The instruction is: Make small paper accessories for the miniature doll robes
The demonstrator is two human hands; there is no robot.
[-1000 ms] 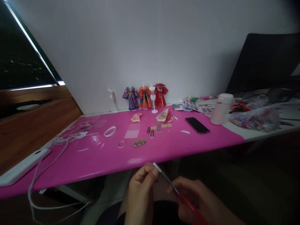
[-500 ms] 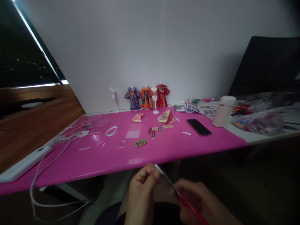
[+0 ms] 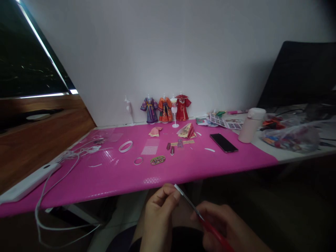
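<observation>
My left hand [image 3: 160,211] pinches a small white strip [image 3: 179,189] between thumb and forefinger, just in front of the table edge. Red-handled scissors [image 3: 214,231] are gripped in my right hand [image 3: 223,220]. Their metal blades reach up and left to the white strip; whether they cut into it I cannot tell. Beyond the hands, on the pink table cover [image 3: 126,182], lie an oval patterned piece [image 3: 158,160], a thin ring [image 3: 138,161], a roll of white tape [image 3: 126,146] and a clear dotted sheet [image 3: 150,147].
Doll-sized robes in purple [image 3: 149,109], orange [image 3: 165,110] and red [image 3: 183,107] stand at the wall beside bare white mannequins. A phone [image 3: 223,142], a pale bottle [image 3: 251,125] and a plastic bag [image 3: 291,138] are on the right. A power strip [image 3: 28,183] with cords lies left.
The view has shifted very slightly. Both hands, the scissors and the white strip keep nearly the same positions.
</observation>
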